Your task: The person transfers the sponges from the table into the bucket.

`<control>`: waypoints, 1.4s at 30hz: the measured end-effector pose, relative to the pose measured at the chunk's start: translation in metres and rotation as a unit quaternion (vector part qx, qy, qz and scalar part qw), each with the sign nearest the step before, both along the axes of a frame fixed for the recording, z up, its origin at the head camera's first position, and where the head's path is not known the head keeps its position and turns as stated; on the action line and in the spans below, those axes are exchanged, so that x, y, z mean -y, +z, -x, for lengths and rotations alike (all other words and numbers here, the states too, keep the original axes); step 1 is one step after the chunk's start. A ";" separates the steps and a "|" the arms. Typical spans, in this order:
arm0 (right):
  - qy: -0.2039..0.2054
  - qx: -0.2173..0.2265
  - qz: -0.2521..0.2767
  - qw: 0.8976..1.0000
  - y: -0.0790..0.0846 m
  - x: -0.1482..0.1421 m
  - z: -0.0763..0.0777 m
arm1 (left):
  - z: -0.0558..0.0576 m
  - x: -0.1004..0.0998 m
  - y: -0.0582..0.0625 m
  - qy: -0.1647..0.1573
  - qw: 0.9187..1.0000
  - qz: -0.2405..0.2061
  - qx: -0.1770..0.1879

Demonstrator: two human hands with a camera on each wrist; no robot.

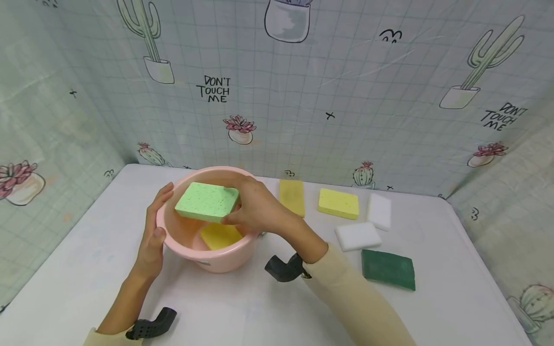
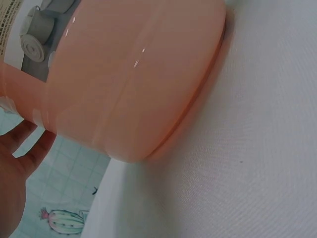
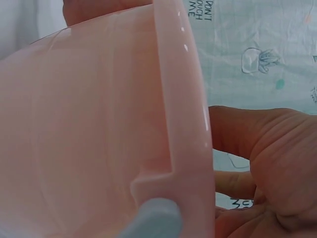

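My right hand (image 1: pixel 259 204) pinches a light green sponge (image 1: pixel 207 201) by its right end, above the mouth of a pink bucket (image 1: pixel 229 259). Inside the bucket lies a yellow sponge (image 1: pixel 218 236), partly covered from view by the green one. My left hand (image 1: pixel 151 240) rests against the bucket's left side, its fingers fairly straight. In the left wrist view, fingers (image 2: pixel 37 151) touch the outer wall below the rim. The right wrist view has my right hand (image 3: pixel 282 163) beyond the bucket rim (image 3: pixel 185 109), and the green sponge is hidden there.
Right of the bucket, a dark yellow sponge (image 1: pixel 292 197) and a bright yellow sponge (image 1: pixel 338 203) lie on the white table (image 1: pixel 242 312). Near them are two white sponges (image 1: pixel 379 211) and a dark green scouring pad (image 1: pixel 388 269). A patterned cloth (image 1: pixel 277 96) hangs behind.
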State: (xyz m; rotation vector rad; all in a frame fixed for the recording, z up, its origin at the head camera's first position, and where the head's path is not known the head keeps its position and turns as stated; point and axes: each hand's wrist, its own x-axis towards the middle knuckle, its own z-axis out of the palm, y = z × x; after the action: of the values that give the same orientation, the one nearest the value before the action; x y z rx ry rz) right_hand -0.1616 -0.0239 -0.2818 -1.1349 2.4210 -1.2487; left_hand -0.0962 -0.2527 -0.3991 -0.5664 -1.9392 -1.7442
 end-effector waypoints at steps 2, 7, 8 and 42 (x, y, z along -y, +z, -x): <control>0.003 0.004 0.001 1.000 0.000 0.000 0.000 | 0.000 0.000 0.000 0.001 1.000 0.000 0.000; -0.001 0.015 -0.002 1.000 -0.001 0.001 0.000 | 0.000 0.000 0.000 0.002 1.000 0.001 0.000; -0.005 0.015 -0.004 1.000 -0.001 0.001 0.000 | 0.000 0.000 0.000 0.001 1.000 0.000 0.001; -0.058 -0.007 0.032 0.998 -0.002 -0.065 -0.008 | 0.003 -0.002 -0.002 -0.020 0.999 -0.029 -0.020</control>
State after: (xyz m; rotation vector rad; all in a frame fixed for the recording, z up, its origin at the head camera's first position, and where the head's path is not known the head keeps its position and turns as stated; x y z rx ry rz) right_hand -0.1536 0.0414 -0.2833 -1.0365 2.5050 -1.3668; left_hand -0.0988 -0.2510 -0.4008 -0.6181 -1.8564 -1.7945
